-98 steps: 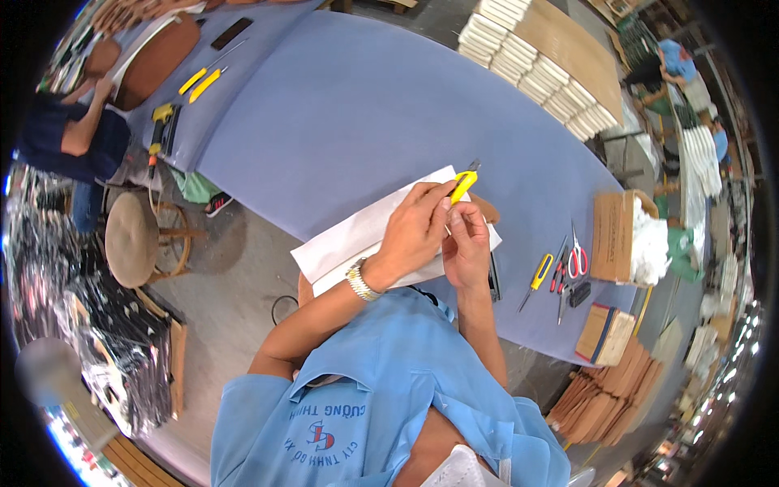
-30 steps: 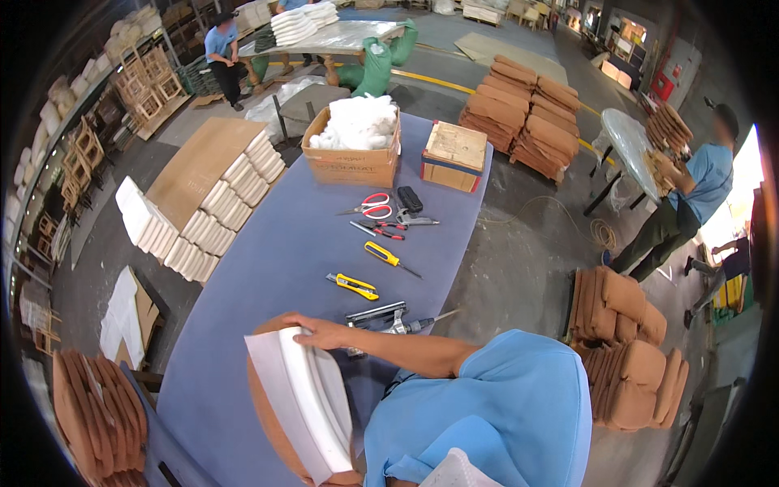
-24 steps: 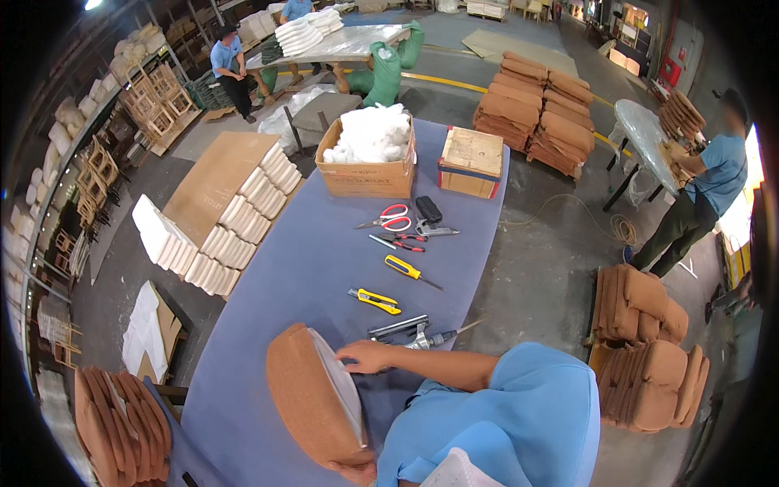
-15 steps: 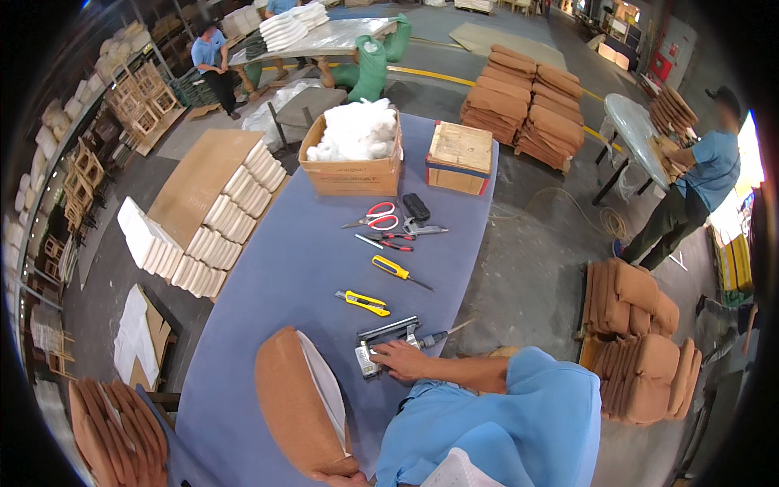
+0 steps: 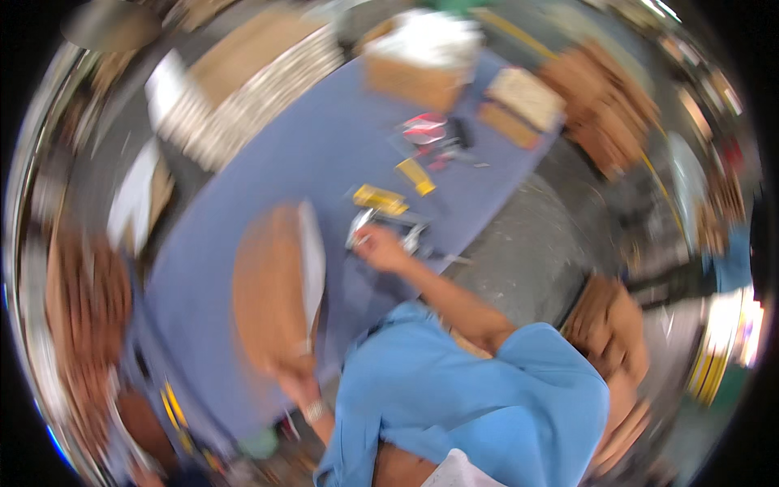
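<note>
Motion smears much of the picture. My left hand [image 5: 294,380] is closed on the near end of a rust-brown cushion cover [image 5: 272,284] with a white edge along its right side. It stands tilted on the blue-covered table [image 5: 211,235]. My right hand [image 5: 381,247] lies over a silver and black staple gun [image 5: 412,237], with its fingers curled onto it. Just beyond it are a yellow utility knife [image 5: 379,200] and a yellow-handled screwdriver [image 5: 417,176]. Farther up lie red-handled scissors [image 5: 424,128] and a small dark object [image 5: 461,132].
A carton of white stuffing [image 5: 414,77] and a wooden box [image 5: 519,105] stand at the table's far end. Brown cushions are stacked at the left [image 5: 85,308], far right [image 5: 600,105] and near right [image 5: 608,333]. Pale stacked pads [image 5: 243,97] stand beyond the left edge.
The view has swung round, so the table now slants up to the right and more shows at lower left. My left hand and wrist have come further into view. Both hands stay at the same things.
</note>
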Action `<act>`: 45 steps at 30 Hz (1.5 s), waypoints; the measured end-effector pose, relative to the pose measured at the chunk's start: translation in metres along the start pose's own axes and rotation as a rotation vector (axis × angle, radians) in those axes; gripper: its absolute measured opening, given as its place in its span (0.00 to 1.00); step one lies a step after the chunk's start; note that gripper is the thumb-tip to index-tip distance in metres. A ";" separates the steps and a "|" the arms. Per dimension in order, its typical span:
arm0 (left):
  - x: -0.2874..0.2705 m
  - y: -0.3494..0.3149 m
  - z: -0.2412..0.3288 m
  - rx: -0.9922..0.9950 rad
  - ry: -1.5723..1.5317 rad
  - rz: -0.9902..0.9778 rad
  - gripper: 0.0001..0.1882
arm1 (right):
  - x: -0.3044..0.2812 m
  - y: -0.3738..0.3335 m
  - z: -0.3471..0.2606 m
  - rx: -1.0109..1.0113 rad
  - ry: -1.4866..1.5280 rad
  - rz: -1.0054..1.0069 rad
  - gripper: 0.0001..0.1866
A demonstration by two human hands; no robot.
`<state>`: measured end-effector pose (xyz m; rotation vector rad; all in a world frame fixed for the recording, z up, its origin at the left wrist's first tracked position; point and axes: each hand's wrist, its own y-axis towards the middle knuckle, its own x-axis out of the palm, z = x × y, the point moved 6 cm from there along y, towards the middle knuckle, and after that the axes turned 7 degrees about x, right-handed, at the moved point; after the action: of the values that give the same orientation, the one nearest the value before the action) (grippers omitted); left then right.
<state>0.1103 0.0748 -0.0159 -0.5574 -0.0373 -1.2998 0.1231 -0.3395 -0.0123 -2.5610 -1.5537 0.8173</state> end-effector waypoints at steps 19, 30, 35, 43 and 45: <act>0.044 -0.045 -0.005 0.026 -0.110 0.266 0.37 | 0.103 -0.089 -0.100 -0.166 -0.216 -0.691 0.32; 0.048 -0.038 -0.040 -0.266 -0.767 0.300 0.29 | 0.128 -0.136 -0.172 -0.789 -0.389 -0.700 0.09; 0.039 -0.038 -0.048 -0.275 -0.793 0.275 0.29 | 0.118 -0.134 -0.215 -1.117 -0.206 -0.443 0.07; 0.046 -0.046 -0.056 -0.300 -0.634 0.348 0.29 | 0.132 -0.121 -0.202 -1.025 -0.416 -0.652 0.09; 0.046 -0.046 -0.054 -0.307 -0.637 0.336 0.29 | 0.133 -0.121 -0.202 -1.010 -0.441 -0.663 0.07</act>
<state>0.0663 0.0038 -0.0307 -1.1738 -0.2627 -0.7643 0.1636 -0.1210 0.1422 -1.9787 -3.3702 0.5982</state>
